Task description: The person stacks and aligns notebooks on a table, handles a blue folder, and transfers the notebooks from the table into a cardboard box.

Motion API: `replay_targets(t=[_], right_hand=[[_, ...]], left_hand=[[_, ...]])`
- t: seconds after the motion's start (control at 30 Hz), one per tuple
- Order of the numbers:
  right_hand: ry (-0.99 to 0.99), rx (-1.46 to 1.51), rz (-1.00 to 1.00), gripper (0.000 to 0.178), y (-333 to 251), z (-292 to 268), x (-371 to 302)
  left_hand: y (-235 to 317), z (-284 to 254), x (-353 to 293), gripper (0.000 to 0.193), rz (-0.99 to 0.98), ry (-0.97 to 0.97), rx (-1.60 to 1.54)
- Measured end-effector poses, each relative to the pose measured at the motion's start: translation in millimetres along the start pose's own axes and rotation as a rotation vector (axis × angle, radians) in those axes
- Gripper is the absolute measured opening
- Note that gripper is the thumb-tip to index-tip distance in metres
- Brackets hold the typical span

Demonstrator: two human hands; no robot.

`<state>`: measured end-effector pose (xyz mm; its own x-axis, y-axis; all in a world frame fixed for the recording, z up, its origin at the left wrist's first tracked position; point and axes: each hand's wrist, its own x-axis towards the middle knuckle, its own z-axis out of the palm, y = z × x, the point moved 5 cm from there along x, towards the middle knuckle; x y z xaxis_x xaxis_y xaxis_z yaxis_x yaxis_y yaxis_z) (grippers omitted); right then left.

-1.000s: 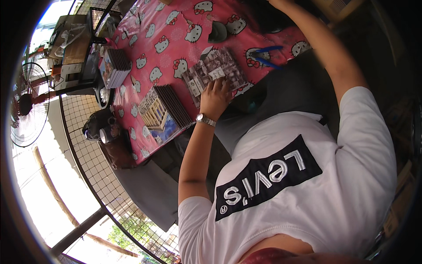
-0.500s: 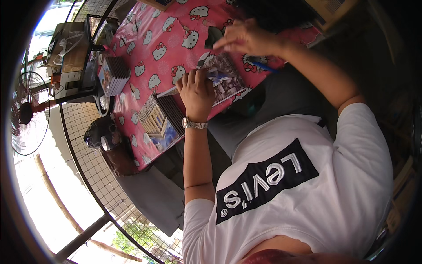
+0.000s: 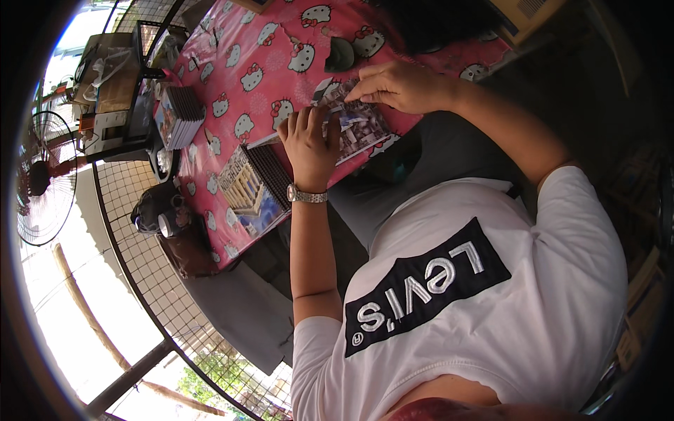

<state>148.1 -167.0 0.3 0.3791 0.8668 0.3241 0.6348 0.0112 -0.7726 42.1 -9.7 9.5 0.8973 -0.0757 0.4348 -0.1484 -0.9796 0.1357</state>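
Observation:
A booklet with a dark, busy picture cover (image 3: 372,130) lies at the near edge of a table with a pink, cat-patterned cover (image 3: 232,77). My left hand (image 3: 309,140) rests palm down over its left side, fingers bent but not closed. Above the booklet's far right part is my right hand (image 3: 401,88), its index finger pointing left and the other fingers curled together. Whether a small thing sits between those fingertips is too small to tell. Beside my left wrist, several similar booklets (image 3: 246,189) overlap in a fanned stack.
Another booklet stack (image 3: 181,118) stands at the left. A dark round object (image 3: 341,55) lies beyond my right hand. Dark bag (image 3: 158,210) and brown bag (image 3: 188,249) sit by the left edge. A fan (image 3: 45,179) stands further left; a cardboard box (image 3: 523,17) is at far right.
My right hand has come down and nearer, from above the table to the booklet's far edge, its fingers drawing together. The blue pen beside the booklet is now hidden. My left hand stays nearly still.

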Motion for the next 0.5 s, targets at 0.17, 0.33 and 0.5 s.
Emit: replay_targets(t=[0.17, 0.33, 0.5], right_hand=[[0.019, 0.242, 0.148, 0.027, 4, 1, 3], [0.055, 0.027, 0.057, 0.021, -7, -3, 3], [0.022, -0.160, 0.017, 0.022, -16, 3, 9]], left_hand=[[7, -1, 1, 0.029, 0.006, 0.060, -0.044], [17, 2, 5, 0.033, 0.043, 0.014, -0.015], [17, 6, 3, 0.029, 0.046, -0.033, 0.029]])
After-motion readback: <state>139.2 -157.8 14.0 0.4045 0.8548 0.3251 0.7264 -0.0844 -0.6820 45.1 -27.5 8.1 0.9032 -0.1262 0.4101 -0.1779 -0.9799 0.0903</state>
